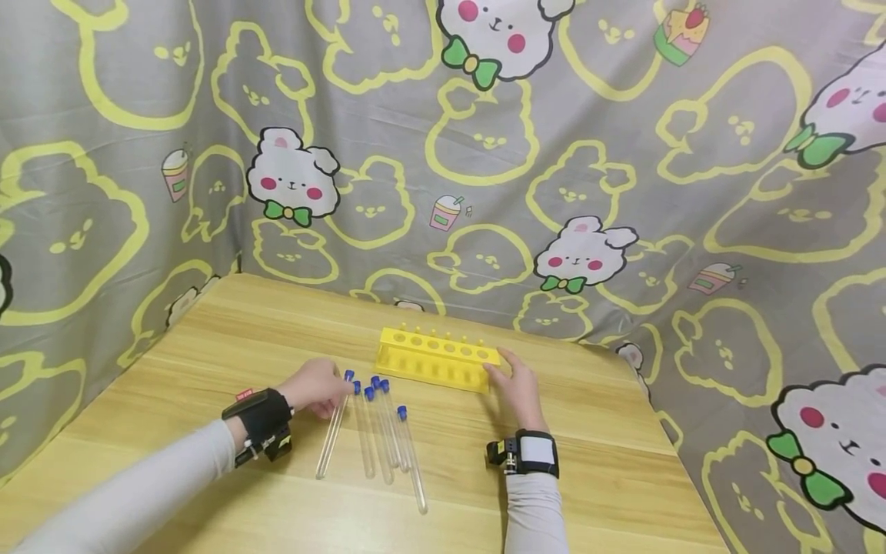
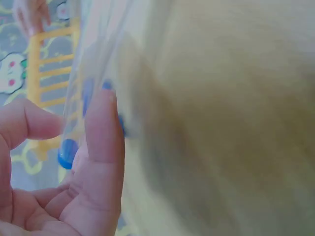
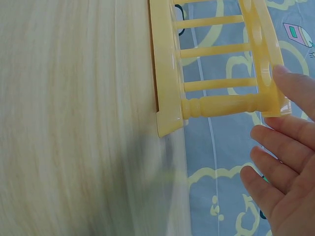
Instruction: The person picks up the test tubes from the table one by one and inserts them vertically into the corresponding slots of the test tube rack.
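Near the middle of the table in the head view, my left hand (image 1: 318, 385) pinches a clear test tube (image 1: 334, 435) close to its blue cap. In the left wrist view that tube's cap (image 2: 68, 153) shows between thumb and forefinger. Several more capped test tubes (image 1: 418, 481) lie just right of this hand, caps towards the back. A yellow test tube rack (image 1: 432, 371) stands upright behind them, its round holes holding no tubes. My right hand (image 1: 521, 388) holds the rack's right end, thumb (image 3: 295, 88) on the top plate's edge and forefinger at its end.
The wooden table (image 1: 263, 323) meets a grey patterned curtain (image 1: 388, 231) at the back and both sides. Black straps with small cameras (image 1: 258, 423) are on both wrists.
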Tool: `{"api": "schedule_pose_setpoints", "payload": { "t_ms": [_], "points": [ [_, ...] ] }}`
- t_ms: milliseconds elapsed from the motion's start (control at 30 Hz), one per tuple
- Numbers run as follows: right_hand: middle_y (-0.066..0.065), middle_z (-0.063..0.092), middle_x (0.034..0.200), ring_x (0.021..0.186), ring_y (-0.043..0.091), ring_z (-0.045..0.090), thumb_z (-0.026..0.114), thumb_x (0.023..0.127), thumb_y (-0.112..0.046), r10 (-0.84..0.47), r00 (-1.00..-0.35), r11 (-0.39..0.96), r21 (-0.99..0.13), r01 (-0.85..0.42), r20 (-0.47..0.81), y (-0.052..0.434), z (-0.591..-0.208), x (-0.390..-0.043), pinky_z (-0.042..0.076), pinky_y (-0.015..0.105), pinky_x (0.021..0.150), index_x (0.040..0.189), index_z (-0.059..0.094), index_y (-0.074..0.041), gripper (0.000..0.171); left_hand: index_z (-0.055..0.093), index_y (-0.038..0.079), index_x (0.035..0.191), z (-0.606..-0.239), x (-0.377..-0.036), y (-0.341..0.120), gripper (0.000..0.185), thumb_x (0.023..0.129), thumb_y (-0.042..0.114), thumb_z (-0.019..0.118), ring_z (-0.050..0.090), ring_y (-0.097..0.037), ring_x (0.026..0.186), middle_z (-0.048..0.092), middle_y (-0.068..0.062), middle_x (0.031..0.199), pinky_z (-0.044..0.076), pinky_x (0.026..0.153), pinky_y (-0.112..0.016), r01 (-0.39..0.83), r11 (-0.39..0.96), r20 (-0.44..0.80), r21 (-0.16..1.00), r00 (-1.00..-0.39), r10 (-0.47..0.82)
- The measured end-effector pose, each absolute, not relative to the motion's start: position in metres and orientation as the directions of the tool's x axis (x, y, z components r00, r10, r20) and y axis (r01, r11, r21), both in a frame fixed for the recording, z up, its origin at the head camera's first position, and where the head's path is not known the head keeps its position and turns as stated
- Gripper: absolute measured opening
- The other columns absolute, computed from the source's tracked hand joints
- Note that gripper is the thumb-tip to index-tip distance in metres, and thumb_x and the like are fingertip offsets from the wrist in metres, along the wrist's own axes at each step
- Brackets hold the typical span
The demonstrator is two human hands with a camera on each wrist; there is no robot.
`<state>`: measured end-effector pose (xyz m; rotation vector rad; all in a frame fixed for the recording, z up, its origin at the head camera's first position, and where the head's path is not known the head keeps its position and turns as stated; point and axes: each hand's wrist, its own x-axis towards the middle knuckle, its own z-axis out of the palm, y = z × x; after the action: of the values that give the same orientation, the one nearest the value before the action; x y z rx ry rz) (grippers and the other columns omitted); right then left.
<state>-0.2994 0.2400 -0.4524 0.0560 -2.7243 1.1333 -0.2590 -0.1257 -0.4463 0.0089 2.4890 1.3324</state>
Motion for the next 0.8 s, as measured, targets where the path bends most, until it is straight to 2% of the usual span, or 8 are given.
{"api": "schedule_pose_setpoints", "payload": {
  "t_ms": [200,367,533,800],
  "points": [
    [0.019,0.047,0.147,0.139,0.040,0.040,0.064,0.093,-0.035,0.029,-0.981,0.707,-0.698,-0.114,0.191,0.241,-0.453,-0.300,0.033,0.054,0.115,0.141,0.049,-0.008,0.057,0.051,0.003,0.084,-0.430,-0.265,-0.135,0.019,0.089,0.018,0.062,0.063,-0.017,0.057,0.061,-0.008,0.074,0.060,0.059,-0.035,-0.010,0.517,-0.112,0.856,-0.980,0.165],
    [0.019,0.046,0.148,0.139,0.040,0.039,0.063,0.093,-0.034,0.029,-0.982,0.708,-0.697,-0.110,0.185,0.241,-0.453,-0.301,0.032,0.055,0.115,0.142,0.048,-0.008,0.057,0.051,0.000,0.098,-0.411,-0.273,-0.142,0.022,0.090,0.018,0.060,0.067,-0.020,0.066,0.063,-0.015,0.088,0.061,0.069,-0.040,0.060,0.488,-0.001,0.871,-0.992,0.123],
    [0.019,0.046,0.148,0.139,0.040,0.039,0.064,0.093,-0.033,0.035,-0.982,0.707,-0.699,-0.108,0.186,0.242,-0.453,-0.301,0.032,0.055,0.115,0.141,0.049,-0.008,0.057,0.052,0.002,0.100,-0.390,-0.285,-0.138,0.023,0.087,0.018,0.061,0.067,-0.019,0.067,0.064,-0.016,0.092,0.061,0.068,-0.036,0.133,0.456,0.121,0.880,-0.991,0.057],
    [0.019,0.047,0.147,0.136,0.041,0.042,0.064,0.093,-0.034,0.039,-0.981,0.694,-0.712,-0.110,0.189,0.241,-0.454,-0.300,0.036,0.055,0.112,0.141,0.050,-0.008,0.057,0.053,0.006,0.102,-0.362,-0.303,-0.120,0.024,0.087,0.022,0.062,0.067,-0.021,0.072,0.063,-0.013,0.094,0.061,0.068,-0.034,0.236,0.478,0.244,0.846,-0.969,0.046]
  ]
}}
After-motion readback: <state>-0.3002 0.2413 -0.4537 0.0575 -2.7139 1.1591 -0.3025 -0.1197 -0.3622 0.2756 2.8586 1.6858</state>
